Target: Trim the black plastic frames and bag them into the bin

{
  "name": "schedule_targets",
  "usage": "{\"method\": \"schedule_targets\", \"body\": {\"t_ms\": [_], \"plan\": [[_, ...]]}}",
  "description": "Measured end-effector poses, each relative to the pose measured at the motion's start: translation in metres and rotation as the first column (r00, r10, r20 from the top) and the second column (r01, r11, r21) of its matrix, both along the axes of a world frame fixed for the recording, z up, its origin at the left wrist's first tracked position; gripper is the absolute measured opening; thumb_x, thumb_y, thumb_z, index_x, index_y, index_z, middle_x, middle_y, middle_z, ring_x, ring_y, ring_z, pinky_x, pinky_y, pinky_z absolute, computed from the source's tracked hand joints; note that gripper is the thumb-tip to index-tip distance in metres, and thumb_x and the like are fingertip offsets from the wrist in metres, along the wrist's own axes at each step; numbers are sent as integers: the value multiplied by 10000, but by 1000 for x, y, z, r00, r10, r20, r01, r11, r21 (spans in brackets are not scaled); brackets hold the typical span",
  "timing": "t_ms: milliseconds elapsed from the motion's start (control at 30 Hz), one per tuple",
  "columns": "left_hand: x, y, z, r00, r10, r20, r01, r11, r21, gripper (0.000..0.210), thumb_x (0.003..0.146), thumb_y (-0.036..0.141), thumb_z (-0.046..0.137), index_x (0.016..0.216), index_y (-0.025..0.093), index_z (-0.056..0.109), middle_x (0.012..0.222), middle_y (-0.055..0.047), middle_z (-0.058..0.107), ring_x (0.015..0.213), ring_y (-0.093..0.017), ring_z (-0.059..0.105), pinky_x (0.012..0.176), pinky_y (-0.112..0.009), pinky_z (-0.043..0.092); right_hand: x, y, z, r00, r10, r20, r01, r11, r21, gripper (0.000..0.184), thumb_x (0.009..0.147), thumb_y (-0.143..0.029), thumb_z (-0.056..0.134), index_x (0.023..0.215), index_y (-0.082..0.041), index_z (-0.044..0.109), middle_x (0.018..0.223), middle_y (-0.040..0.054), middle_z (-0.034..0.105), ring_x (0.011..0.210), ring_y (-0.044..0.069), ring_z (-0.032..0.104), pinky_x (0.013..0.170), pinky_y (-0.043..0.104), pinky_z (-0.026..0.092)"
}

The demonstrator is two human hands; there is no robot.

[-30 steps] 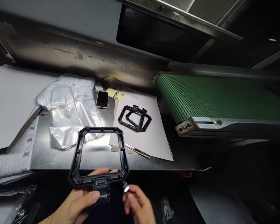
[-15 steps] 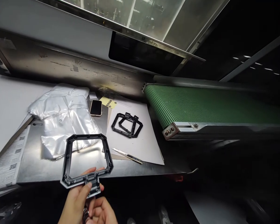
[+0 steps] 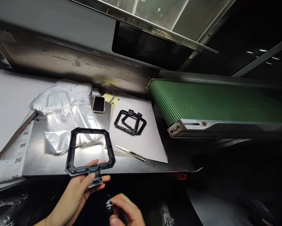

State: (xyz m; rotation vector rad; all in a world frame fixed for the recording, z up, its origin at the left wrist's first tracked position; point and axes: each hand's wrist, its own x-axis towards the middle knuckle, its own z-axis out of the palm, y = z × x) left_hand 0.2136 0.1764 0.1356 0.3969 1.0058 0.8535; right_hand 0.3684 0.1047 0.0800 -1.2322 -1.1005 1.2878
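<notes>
My left hand (image 3: pixel 81 186) grips a black plastic frame (image 3: pixel 71 153) by the tab at its lower edge, thumb on the tab and fingers behind. The frame is upright, a rectangle with cut corners and a large open middle. Below and to the right, apart from the frame, my right hand (image 3: pixel 126 208) is curled and slightly blurred. A small dark shiny piece (image 3: pixel 109 205) shows between its thumb and fingers; its kind is unclear. Two similar black frames (image 3: pixel 120 126) lie overlapping on white sheets (image 3: pixel 152 138), with a utility knife (image 3: pixel 131 153) in front of them.
Tied clear plastic bags (image 3: pixel 72 116) lie on the metal table (image 3: pixel 49 164), beside a phone (image 3: pixel 98 104) and a yellow label sheet (image 3: pixel 110 98). A green conveyor belt (image 3: pixel 216 100) stands at the right. White boards (image 3: pixel 9 106) and printed papers (image 3: pixel 7 163) occupy the left.
My right hand has moved away from the frame's tab, down and to the right, with the small dark piece. My left hand has raised the frame slightly.
</notes>
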Motion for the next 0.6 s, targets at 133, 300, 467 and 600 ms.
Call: {"method": "schedule_targets", "body": {"t_ms": [133, 300, 467, 600], "plan": [[-7, -7, 5, 993, -118, 12, 118, 992, -41, 395, 755, 248, 583, 1135, 191, 489, 1215, -67, 543, 792, -172, 625, 650, -256, 506, 40, 7, 22, 978, -144, 154, 152, 988, -38, 233, 782, -349, 525, 958, -256, 645, 761, 18, 580, 596, 95, 507, 569, 197, 440], [-5, -18, 1, 976, -200, 85, 200, 980, 9, 381, 715, 238, 625, 1086, 200, 546, 1199, -95, 554, 741, -178, 618, 616, -285, 491, 49, 17, 56, 891, -124, 436, 131, 991, 13, 260, 811, -298, 499, 1042, -237, 599, 828, 25, 571, 678, 110, 543, 653, 213, 466], [-12, -24, 1, 919, -345, 188, 335, 938, 87, 486, 660, 190, 680, 1117, 239, 525, 1099, -76, 614, 788, -189, 616, 639, -299, 479, 44, 19, 80, 715, -57, 697, -171, 952, 254, 347, 777, -158, 534, 1119, -214, 515, 795, 19, 529, 640, 96, 540, 602, 201, 483], [-20, -31, 8, 845, -469, 258, 470, 881, 59, 537, 660, 210, 690, 1155, 278, 492, 849, -31, 686, 783, -146, 615, 683, -257, 448, 39, 20, 95, 620, -43, 784, -401, 841, 363, 310, 740, -92, 546, 1048, -115, 522, 723, 39, 512, 564, 96, 516, 465, 185, 467]]}}
